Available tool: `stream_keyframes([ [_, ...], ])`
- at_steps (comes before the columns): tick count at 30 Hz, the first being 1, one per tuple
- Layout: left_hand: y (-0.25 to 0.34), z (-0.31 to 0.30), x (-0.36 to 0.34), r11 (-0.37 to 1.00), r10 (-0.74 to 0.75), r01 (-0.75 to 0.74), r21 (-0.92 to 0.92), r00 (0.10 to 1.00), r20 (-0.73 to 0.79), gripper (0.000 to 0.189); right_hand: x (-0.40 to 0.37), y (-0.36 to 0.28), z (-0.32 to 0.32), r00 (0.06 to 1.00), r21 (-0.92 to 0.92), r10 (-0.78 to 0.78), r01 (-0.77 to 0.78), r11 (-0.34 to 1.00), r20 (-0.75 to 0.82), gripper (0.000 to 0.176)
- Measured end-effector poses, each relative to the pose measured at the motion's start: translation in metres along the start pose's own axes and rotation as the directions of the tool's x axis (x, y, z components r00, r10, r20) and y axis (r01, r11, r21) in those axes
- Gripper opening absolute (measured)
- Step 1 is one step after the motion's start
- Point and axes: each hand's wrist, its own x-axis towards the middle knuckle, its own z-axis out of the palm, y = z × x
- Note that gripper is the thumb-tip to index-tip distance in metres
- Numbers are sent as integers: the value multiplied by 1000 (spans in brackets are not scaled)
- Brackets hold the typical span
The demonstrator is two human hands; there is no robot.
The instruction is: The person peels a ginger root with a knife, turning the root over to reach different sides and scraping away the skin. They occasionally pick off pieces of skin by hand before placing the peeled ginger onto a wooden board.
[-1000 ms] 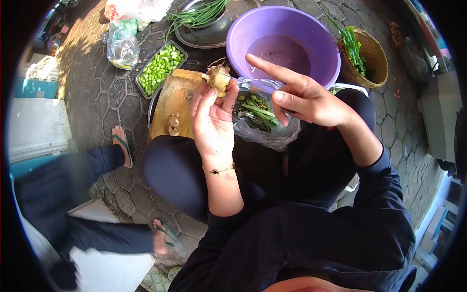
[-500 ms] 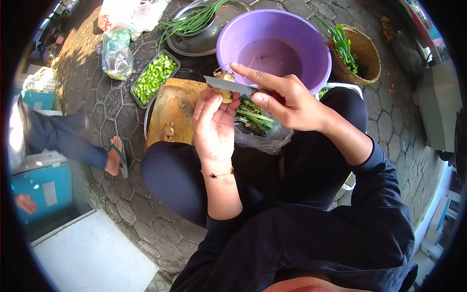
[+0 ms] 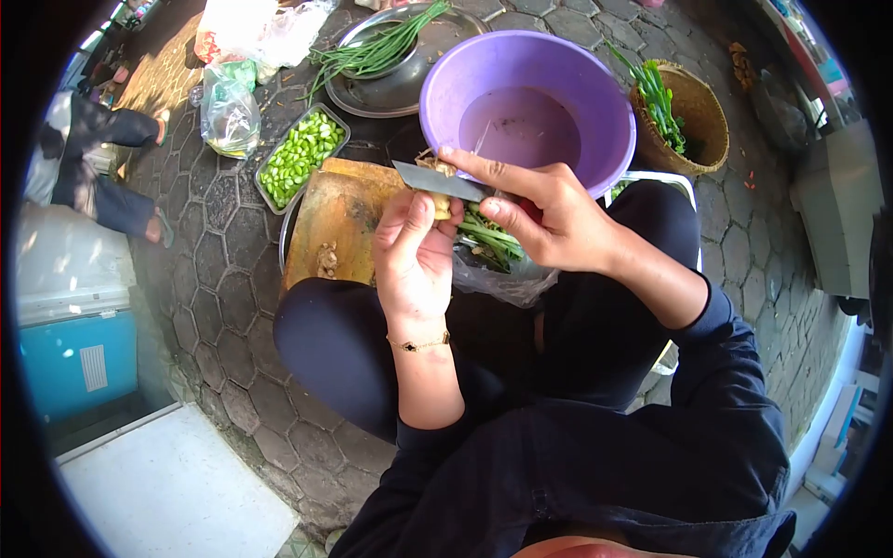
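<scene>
Pinched in the fingers of my left hand (image 3: 411, 256) is a knobbly, pale yellow ginger root (image 3: 441, 206), its upper end still brown. My right hand (image 3: 558, 219) grips a knife, whose handle is mostly hidden in the palm. The knife's blade (image 3: 428, 179) lies flat across the root, tip pointing left, with my right index finger stretched out above it. Just left of my left hand, a wooden cutting board (image 3: 339, 209) carries another small ginger piece (image 3: 326, 259). Beneath my hands, a clear plastic bag (image 3: 510, 286) holds green trimmings (image 3: 488, 240).
A purple basin (image 3: 605, 149) with some water stands ahead. Chopped green vegetables fill a tray (image 3: 267, 197) at left; long green beans (image 3: 381, 48) lie on metal dishes behind. A woven basket (image 3: 707, 121) holds leafy greens at right. Another person's legs (image 3: 112, 200) are at far left.
The other person at left has stepped farther back. The knife blade has shifted slightly down along the ginger root, still held in the same grips. My view has tilted a little.
</scene>
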Motion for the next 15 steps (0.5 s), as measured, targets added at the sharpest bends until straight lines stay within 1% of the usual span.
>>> stream_keyframes([
  [2,1,-1,-1,1000,2,-1,-18,1000,29,17,0,-2,1,1000,2,21,-21,1000,18,48],
  [4,0,-1,0,999,-4,6,-45,999,41,18,0,-1,5,999,-7,-8,8,1000,-31,47],
  [5,1,0,-1,999,-4,6,-46,999,41,18,1,-1,7,998,21,-16,18,1000,-68,46],
  [6,1,1,-1,999,-9,10,-50,1000,26,18,1,-3,5,998,21,-15,16,1000,-69,46],
  [8,1,2,-2,998,-16,17,-55,1000,10,19,1,-6,2,998,46,69,-70,996,11,43],
  [9,1,-1,-1,997,-25,28,-76,999,38,19,1,-3,4,997,47,71,-72,996,10,43],
  [11,1,-5,0,995,-32,38,-96,997,64,20,2,5,12,993,141,-68,82,987,-99,40],
  [13,2,-9,0,994,-38,49,-102,994,107,20,2,5,13,994,159,-55,70,985,-100,39],
  [15,2,-8,0,993,-39,48,-107,996,82,20,0,2,14,996,211,-4,23,977,-90,37],
])
